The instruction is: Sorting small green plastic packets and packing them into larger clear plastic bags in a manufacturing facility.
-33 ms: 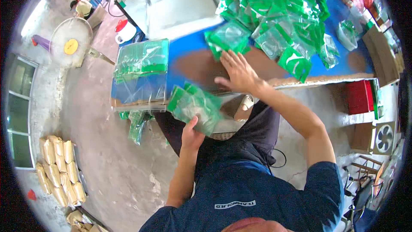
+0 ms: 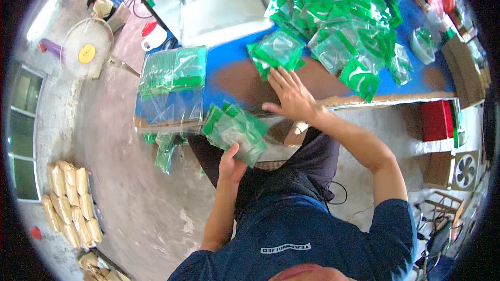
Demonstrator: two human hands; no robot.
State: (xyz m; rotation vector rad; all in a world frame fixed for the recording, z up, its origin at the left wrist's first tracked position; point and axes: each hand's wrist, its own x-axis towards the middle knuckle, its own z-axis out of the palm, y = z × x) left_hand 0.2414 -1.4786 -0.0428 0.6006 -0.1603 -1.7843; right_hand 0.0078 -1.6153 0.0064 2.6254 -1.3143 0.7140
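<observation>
My left hand (image 2: 232,166) grips several flat green-and-clear plastic packets (image 2: 237,132), fanned out over my lap just off the table's front edge. My right hand (image 2: 294,93) reaches over the blue table with its fingers stretched out. Its fingertips are at the near edge of a few stacked packets (image 2: 278,48); whether they touch cannot be made out. Beyond lies a big heap of the same packets (image 2: 338,13). To the left, a large clear bag (image 2: 174,73) holds a neat row of green packets, its loose end hanging over the table edge.
A metal tray (image 2: 224,13) stands at the back left, beside a white jug with a red lid (image 2: 153,36). At the right are a clear plastic tub (image 2: 423,46) and cardboard (image 2: 462,65). More packets (image 2: 164,155) hang below the table's left end.
My right hand has drawn back slightly toward me, showing more of the stacked packets. My left hand keeps its grip on the packets, almost in the same place.
</observation>
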